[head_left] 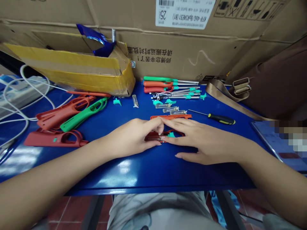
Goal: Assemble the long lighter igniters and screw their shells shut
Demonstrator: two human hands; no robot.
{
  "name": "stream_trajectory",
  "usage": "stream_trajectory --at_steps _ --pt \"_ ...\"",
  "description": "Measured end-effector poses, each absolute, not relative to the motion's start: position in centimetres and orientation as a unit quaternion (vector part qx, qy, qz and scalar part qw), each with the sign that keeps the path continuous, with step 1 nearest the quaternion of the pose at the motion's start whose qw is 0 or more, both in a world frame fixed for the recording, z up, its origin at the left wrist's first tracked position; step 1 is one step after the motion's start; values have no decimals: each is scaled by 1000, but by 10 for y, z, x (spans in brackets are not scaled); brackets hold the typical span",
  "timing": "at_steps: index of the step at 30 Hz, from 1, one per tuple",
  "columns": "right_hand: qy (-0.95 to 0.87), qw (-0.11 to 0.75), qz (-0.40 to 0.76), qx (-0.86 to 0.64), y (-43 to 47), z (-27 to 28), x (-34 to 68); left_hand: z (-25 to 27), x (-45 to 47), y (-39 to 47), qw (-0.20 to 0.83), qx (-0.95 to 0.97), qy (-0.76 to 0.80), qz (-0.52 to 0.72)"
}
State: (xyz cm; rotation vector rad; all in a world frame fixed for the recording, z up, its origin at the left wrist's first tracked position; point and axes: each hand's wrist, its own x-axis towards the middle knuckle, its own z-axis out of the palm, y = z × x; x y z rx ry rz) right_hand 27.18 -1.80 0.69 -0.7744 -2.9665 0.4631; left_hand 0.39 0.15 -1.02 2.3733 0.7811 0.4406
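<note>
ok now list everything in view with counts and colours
Table: one, blue, centre
Cardboard box: one, brown, back
Taped box: one, yellow-brown, back left
Packet: one, blue, atop taped box
Power strip: one, white, left
Cables: several, mostly white, left
Handle shells: several, red, one green, left
Long lighters: three, green and red, back middle
Wired metal tubes: several, silver, back middle
Triggers: several, teal, scattered
Tanks: four, clear, middle
Screwdriver: one, black-yellow, right
Strap: one, tan, back right
Bag-like item: one, brown, right
Flat device: one, bluish-grey, right edge
Shell piece: one, orange-red, beyond hands
Open shell: one, orange-red, under hands
Left hand: one, bare, at open shell
Right hand: one, bare, at open shell
</note>
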Motion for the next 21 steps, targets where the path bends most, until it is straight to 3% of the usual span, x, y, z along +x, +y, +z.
stream_trajectory --at_steps 6,11,18,21 --pt "-940 -2 217 -264 -15 6 278 -11 4 3 299 895 277 183" --pt "-942 -15 203 -266 -14 11 280 -8 3 3 283 903 276 172" --pt "-933 129 107 -319 -4 19 286 -5 -1 6 224 918 270 187" --pt "-933 134 97 -320 0 16 289 -6 -1 9 183 933 254 178"
